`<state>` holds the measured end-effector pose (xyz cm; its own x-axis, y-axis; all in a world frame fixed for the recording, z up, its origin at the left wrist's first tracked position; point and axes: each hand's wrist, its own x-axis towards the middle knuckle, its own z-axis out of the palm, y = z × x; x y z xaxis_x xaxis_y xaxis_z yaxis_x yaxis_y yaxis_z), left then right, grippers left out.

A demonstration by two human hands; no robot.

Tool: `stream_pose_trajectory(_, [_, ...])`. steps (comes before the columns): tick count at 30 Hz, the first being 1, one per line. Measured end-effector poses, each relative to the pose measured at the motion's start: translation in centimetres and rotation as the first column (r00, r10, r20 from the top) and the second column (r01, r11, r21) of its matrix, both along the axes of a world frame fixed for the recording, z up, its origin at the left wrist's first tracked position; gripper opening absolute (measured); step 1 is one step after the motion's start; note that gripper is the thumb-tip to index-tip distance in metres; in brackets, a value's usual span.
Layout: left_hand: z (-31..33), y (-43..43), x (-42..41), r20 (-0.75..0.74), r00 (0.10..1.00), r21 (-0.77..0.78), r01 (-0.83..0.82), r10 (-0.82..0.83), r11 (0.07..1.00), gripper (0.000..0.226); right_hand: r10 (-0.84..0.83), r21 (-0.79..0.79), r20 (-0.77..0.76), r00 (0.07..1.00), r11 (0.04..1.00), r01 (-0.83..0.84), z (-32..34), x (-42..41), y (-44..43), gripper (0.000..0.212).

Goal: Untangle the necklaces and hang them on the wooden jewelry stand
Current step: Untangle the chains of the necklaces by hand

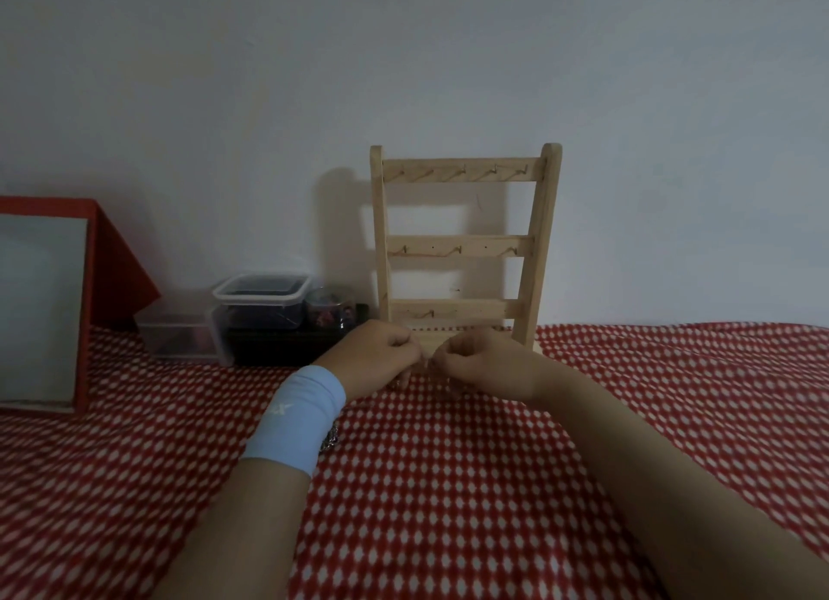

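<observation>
Pinching a barely visible necklace (pixel 429 369) between curled fingertips of left hand (pixel 377 357) and right hand (pixel 480 361), just before the stand (pixel 462 245) at counter's (pixel 448 487) far edge. For hanging, raise straight ahead, upward; equidistant from both.

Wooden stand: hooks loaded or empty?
Empty. The wooden stand is upright, and none of its visible hooks has anything hanging.

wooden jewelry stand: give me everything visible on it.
The wooden jewelry stand is pale, bare-looking wood: two side posts and three cross rails with small metal hooks, all empty. It stands upright on the red-and-white cloth, close to the white wall. The left hand and right hand, pinching a fine necklace, hide its base centre; contact cannot be told.
</observation>
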<state>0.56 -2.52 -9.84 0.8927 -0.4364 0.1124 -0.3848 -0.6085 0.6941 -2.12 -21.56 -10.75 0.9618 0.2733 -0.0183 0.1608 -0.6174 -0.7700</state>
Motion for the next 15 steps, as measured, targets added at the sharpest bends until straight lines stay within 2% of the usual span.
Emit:
stream_pose_trajectory(5, [0.07,-0.89,-0.47,-0.047,0.995,-0.083,0.080,-0.084,0.993,0.037,-0.063,0.052,0.007,0.998,0.997,0.062,-0.08,0.14,0.68,0.042])
stream_pose_trajectory(9, [0.28,-0.61,-0.53,-0.073,0.991,-0.074,0.108,-0.114,0.991,0.031,-0.006,0.116,-0.011,1.000,0.993,0.007,0.04,-0.13,0.29,0.045])
stream_pose_trajectory(13, [0.37,-0.11,-0.52,-0.096,0.993,-0.156,0.053,-0.069,0.986,0.027,-0.017,0.203,-0.015,1.000,0.979,0.019,-0.15,-0.08,-0.02,0.037])
stream_pose_trajectory(15, [0.26,-0.03,-0.42,-0.107,0.994,-0.165,0.018,-0.036,0.986,0.023,-0.052,0.220,0.046,0.998,0.975,0.041,-0.20,-0.03,0.06,0.029])
